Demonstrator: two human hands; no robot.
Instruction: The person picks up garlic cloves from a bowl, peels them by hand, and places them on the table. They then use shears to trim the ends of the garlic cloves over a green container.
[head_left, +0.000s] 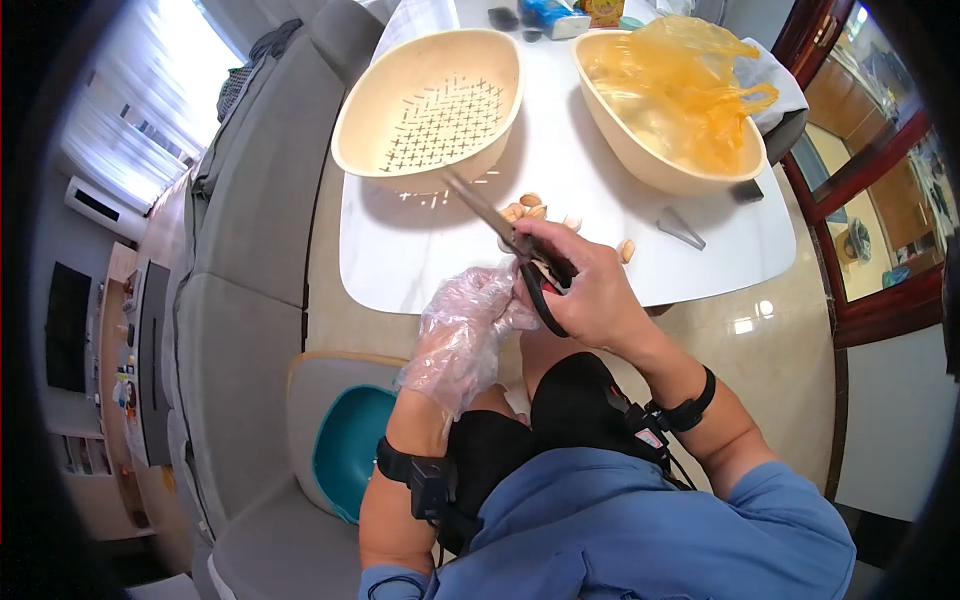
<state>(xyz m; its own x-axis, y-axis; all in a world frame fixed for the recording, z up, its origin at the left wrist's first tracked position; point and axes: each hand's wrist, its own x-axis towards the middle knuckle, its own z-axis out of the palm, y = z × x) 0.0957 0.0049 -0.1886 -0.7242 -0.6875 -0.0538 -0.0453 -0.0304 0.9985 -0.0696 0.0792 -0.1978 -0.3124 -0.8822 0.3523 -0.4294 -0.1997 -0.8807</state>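
Observation:
Black-handled scissors [487, 212] are in my right hand [590, 285], their blades pointing up and left toward the perforated cream basket [500, 140]. My left hand [470, 310] wears a clear plastic glove. Its fingers are curled together beside the scissors' handles, and anything between them is too hidden to make out. Several small tan pieces [530, 208], which look like garlic cloves, lie on the white table [400, 255] just beyond my hands. One more piece [627, 251] rests to the right of my right hand.
A cream basin [625, 160] holding a yellow plastic bag [690, 75] stands at the right. A clear tapered object [681, 228] lies near it. The teal bowl [350, 450] rests on a chair at lower left. Blue packaging [553, 18] lies at the back.

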